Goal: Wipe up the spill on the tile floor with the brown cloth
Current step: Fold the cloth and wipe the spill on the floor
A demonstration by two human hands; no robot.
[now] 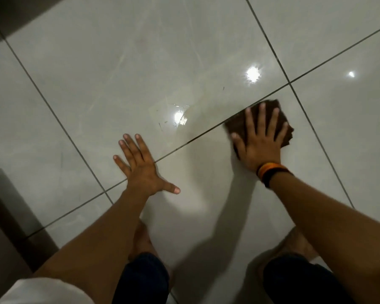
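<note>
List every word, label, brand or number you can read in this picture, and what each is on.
None. No readable text shows on the tile floor, the brown cloth, or the striped wristbands by the right hand. The left hand carries nothing written either.

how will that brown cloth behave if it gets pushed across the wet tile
The brown cloth looks soft and folded, so it would probably bunch rather than stay stiff. Pressed flat under the right hand, it should glide easily on the glossy tile floor, likely growing heavier as it soaks the spill.
</note>
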